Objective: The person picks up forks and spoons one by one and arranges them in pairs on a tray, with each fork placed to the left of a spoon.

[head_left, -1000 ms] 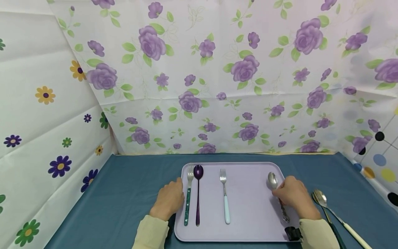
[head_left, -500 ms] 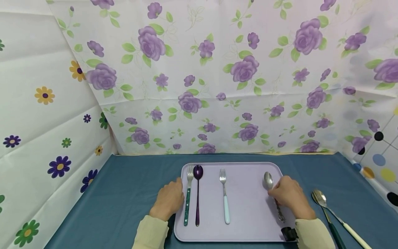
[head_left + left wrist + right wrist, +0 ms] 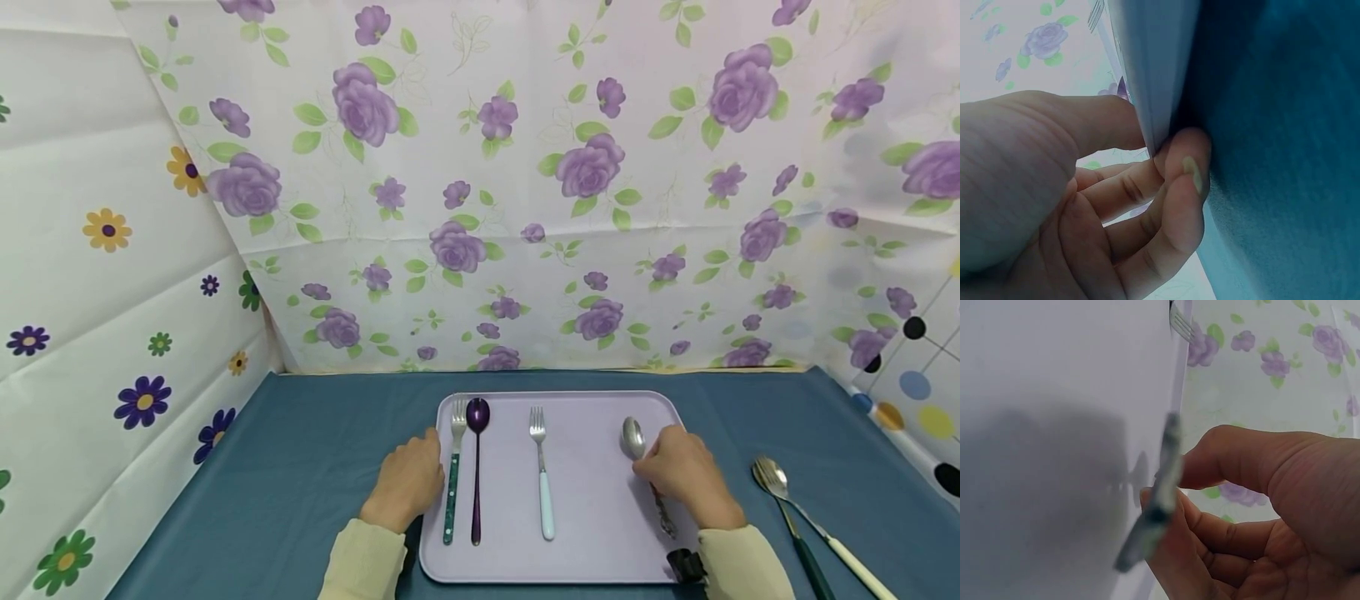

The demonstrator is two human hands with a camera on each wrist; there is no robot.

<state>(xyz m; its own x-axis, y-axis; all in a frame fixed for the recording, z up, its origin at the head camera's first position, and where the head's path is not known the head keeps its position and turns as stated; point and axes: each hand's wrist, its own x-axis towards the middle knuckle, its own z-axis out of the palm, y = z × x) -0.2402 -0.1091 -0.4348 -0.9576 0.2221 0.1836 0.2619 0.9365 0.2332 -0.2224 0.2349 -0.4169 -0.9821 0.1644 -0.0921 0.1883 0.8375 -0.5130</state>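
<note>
My left hand grips the left edge of a pale lilac tray; in the left wrist view the thumb lies over the rim and fingertips curl beneath it. Above the tray's right part, my right hand pinches a silver spoon with an ornate handle, bowl pointing away. The right wrist view shows the blurred spoon handle between thumb and fingers, with its shadow on the tray. On the tray lie a fork with a dotted green handle, a dark purple spoon and a fork with a mint handle.
Right of the tray, a cream-handled fork crosses another utensil with a dark green handle on the blue cloth. A floral sheet hangs behind the table, and patterned sheets stand at both sides.
My right hand has moved left over the tray, carrying the silver spoon toward the mint-handled fork. My left hand and the other cutlery have stayed in place.
</note>
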